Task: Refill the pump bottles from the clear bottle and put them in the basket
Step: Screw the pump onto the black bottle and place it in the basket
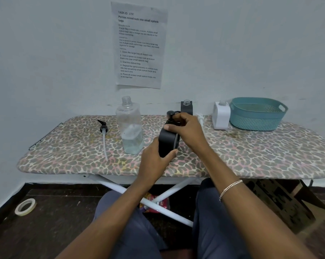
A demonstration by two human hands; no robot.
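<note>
Hands: left (pixel 154 157), right (pixel 186 128) grip black pump bottle (pixel 166 143) | near front edge of ironing board (pixel 251 156)

The person has two bare arms with no sleeves showing, a thin chain bracelet (pixel 230 189) of small shiny pale links around the right wrist, and dark blue-grey trousers (pixel 214 221) that cover both legs at the bottom of the view.

White bottle (pixel 221 116) just beside basket (pixel 257 114)
</note>
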